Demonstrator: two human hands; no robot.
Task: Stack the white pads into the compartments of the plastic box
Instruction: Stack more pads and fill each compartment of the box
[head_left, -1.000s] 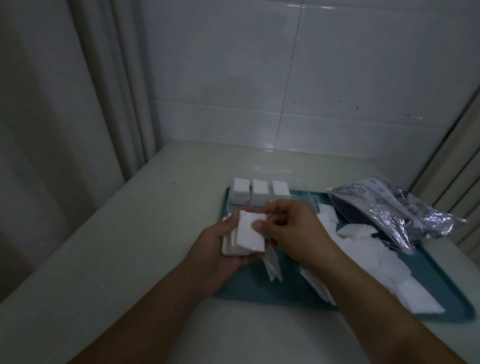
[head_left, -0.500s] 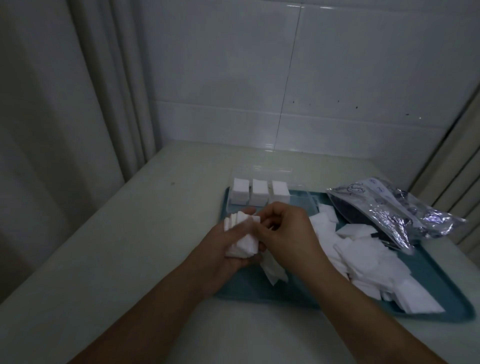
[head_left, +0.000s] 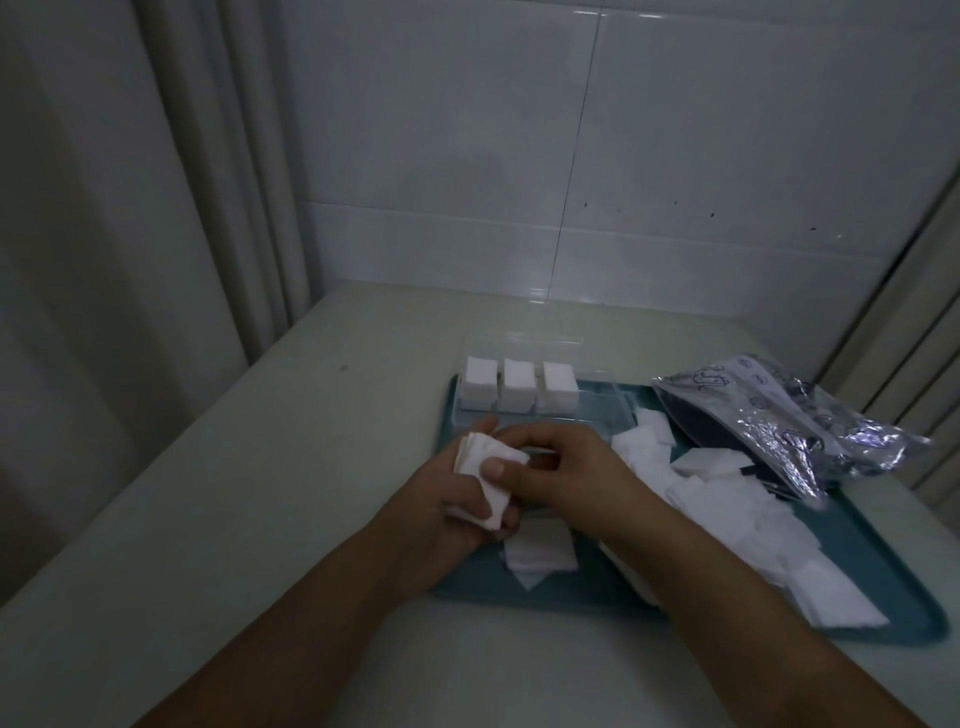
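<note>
My left hand (head_left: 447, 512) grips a small stack of white pads (head_left: 480, 475) above the near left part of the teal tray (head_left: 878, 551). My right hand (head_left: 566, 467) pinches the same stack from the right, thumb on its top pad. Behind the hands stands the clear plastic box (head_left: 597, 410), its lid open toward the wall. Three stacks of pads (head_left: 519, 387) fill its far left compartments. A heap of loose pads (head_left: 737, 504) covers the tray's middle and right. A few more pads (head_left: 540, 553) lie under my hands.
A crumpled silver foil bag (head_left: 789, 421) lies on the tray's far right corner. The tray sits on a pale table (head_left: 260, 493) set against a tiled wall. A curtain (head_left: 156, 208) hangs at the left.
The stack in my left hand has tilted and sunk a little lower. My right hand has shifted its pinch on the top pad. A few loose pads under my hands now lie flat.
</note>
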